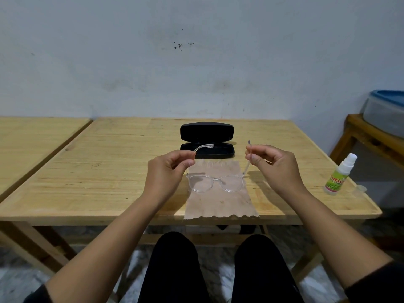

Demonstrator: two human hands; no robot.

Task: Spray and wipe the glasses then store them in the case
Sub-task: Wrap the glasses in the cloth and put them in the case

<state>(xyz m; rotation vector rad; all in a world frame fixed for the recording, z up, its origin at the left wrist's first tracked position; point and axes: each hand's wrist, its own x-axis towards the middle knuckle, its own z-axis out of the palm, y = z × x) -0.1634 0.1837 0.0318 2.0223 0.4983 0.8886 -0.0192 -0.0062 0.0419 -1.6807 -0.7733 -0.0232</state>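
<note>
Fingers of the left hand [169, 166] and right hand [270, 164] pinch the 2 temple arms of the glasses [216, 182], held above the cloth [220, 202]; light, fragile, best gripped by arms.

Glasses [216, 182] above a cloth [220, 202] on the table [109, 171], open case [207, 141] behind the cloth, spray bottle [340, 176] far right near the table's edge

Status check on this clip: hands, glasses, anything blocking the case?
Left hand and right hand each pinch a temple of the clear glasses, held over the cloth. Case open behind, nothing in its way. Spray bottle stands far right.
</note>
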